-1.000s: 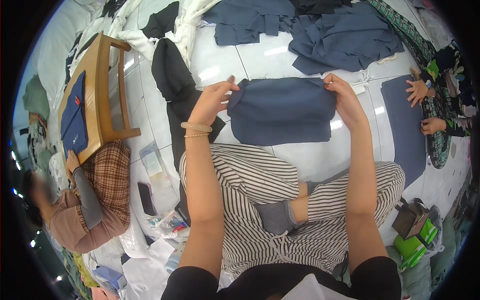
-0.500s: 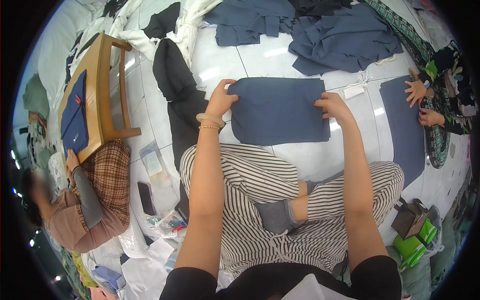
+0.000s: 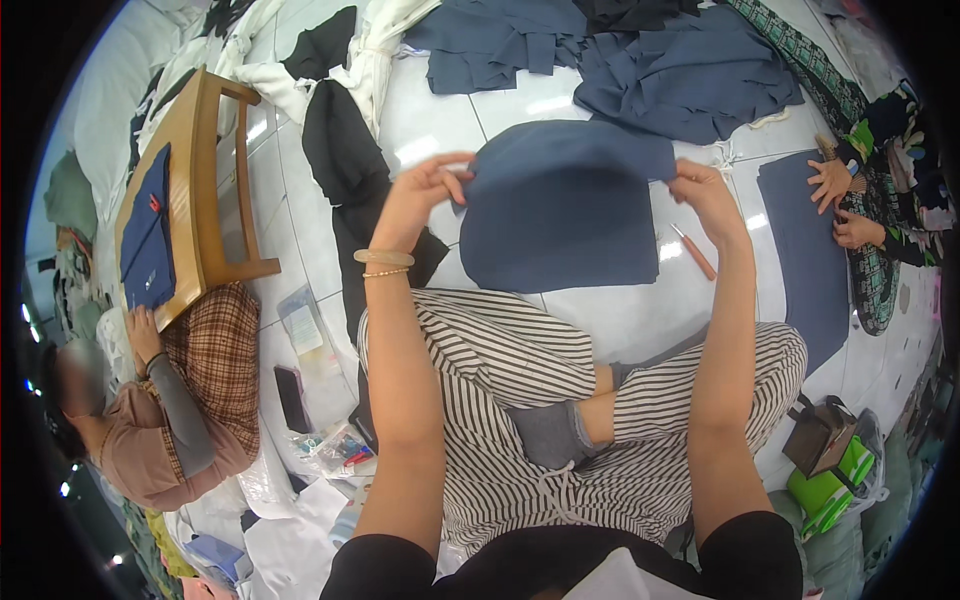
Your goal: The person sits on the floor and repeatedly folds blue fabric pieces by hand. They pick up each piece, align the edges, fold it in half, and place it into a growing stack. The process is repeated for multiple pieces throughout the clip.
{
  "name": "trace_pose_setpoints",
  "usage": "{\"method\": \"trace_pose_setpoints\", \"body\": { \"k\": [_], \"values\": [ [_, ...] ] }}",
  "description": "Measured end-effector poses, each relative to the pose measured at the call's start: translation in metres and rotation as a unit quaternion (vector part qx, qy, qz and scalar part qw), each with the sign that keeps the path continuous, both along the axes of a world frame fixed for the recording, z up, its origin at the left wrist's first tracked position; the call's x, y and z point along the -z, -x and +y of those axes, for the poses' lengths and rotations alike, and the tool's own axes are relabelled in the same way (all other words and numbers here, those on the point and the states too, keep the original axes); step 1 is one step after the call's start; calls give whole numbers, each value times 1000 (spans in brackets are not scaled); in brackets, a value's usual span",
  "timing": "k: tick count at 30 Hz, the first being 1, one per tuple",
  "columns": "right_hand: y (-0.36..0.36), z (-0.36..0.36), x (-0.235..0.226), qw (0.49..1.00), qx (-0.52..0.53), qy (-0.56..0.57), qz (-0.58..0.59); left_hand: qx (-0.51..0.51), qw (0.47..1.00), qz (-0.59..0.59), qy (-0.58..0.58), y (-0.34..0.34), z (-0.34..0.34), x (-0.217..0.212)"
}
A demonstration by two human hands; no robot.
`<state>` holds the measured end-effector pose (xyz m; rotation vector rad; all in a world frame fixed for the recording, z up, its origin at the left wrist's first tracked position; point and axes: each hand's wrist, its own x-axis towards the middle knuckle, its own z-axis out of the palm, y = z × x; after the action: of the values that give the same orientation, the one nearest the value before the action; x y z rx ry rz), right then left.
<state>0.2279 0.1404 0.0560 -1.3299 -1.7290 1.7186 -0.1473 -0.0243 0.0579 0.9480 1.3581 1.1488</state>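
Hands [image 3: 415, 203] [image 3: 714, 203] hold blue cloth [image 3: 565, 143] (curved).

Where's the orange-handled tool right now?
Head view, right of centre: the tool lies on the tiled floor, between the blue fabric and the right forearm.

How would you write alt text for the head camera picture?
Someone's left hand and right hand hold up a blue cloth piece above matching cloth on a white tiled floor. A slim orange-handled tool lies to the right; a co-worker sits at left.
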Motion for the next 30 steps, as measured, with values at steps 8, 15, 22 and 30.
{"method": "trace_pose_setpoints", "body": {
  "k": [8, 15, 22, 30],
  "values": [
    [-6, -6, 33, 988, -22, 130, -80, 147, 967, 137, 156, -6, 2, 25],
    [-6, -8, 26, 979, -25, 176, -96, 185, 948, 164, 198, -8, 0, 28],
    [2, -11, 17, 972, -21, 197, -124, 178, 941, 185, 221, -8, 2, 40],
    [9, -20, -8, 946, -104, 230, -201, 60, 858, 502, -84, -58, 18, 48]
  ]
}}
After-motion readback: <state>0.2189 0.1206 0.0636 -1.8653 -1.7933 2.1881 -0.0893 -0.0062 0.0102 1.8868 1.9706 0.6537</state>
